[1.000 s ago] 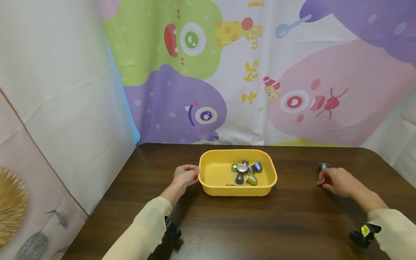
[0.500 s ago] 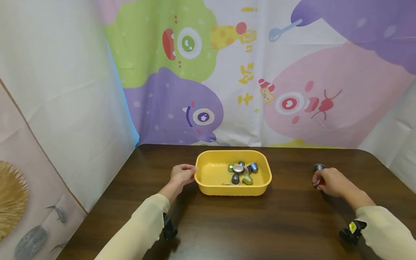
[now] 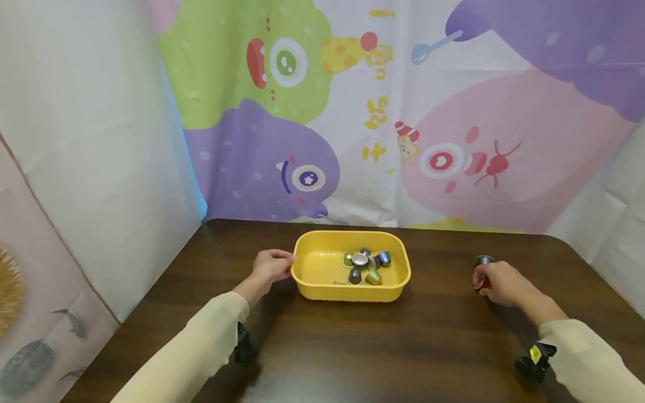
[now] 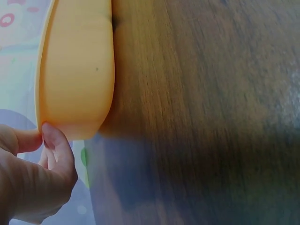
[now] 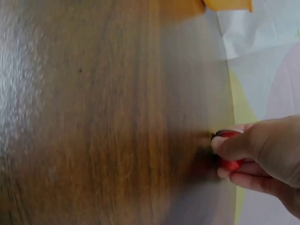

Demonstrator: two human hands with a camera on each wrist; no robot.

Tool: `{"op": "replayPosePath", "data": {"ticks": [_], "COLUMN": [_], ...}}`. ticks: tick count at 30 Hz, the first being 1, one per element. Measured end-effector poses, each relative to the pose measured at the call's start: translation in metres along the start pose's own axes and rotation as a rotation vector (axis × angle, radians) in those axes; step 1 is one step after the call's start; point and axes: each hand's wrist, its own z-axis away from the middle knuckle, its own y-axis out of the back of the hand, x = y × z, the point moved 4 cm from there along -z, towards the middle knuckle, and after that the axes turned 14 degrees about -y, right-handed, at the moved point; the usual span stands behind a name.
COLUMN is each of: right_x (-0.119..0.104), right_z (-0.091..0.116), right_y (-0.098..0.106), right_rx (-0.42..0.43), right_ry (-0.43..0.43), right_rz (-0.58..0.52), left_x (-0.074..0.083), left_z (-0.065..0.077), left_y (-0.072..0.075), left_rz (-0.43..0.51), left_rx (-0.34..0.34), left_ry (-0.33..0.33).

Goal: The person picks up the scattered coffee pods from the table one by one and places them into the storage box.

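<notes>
My left hand (image 3: 269, 267) pinches the left rim of a yellow plastic tub (image 3: 347, 293) between thumb and fingers; the left wrist view shows the thumb and fingertips (image 4: 56, 133) at the rim's corner. Several coffee capsules lie in the tub's right half, among them a light green capsule (image 3: 373, 277), a blue capsule (image 3: 384, 258) and one with its silver lid up (image 3: 360, 259). Over at the right, my right hand (image 3: 504, 282) pinches a red coffee capsule (image 5: 230, 163), partly hidden by the fingers, low at the tabletop. Just behind that hand stands a dark capsule (image 3: 485, 259).
The dark wooden table (image 3: 322, 347) runs back to a hanging cloth (image 3: 368, 184) with cartoon figures. A pale cloth (image 3: 101, 140) hangs along the left side. Bare tabletop separates the tub from the right hand.
The whole head view has shifted, so everything sits further left. My right fingers now cover more of the red capsule. The left hand keeps its grip on the tub's rim.
</notes>
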Motion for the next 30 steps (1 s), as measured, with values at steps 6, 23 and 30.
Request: {"op": "replayPosePath", "data": {"ticks": [6,23,30], "right_x": [-0.002,-0.013,-0.029], "right_z": [-0.001,-0.007,-0.007], "right_y": [-0.001,0.006,0.016], "right_rx": [0.005,0.167,0.25], "right_ry": [0.031,0.086,0.132], "right_rz": [-0.011,-0.04,-0.024], "left_x": [0.002,-0.007,-0.005], "left_z": [-0.003,-0.005,-0.009], "left_y": [0.003,0.005,0.002], "left_rz": [-0.008,0.028,0.06], "left_rx": [-0.008,-0.049,-0.083], "left_ry": [0.008,0.073,0.09]}}
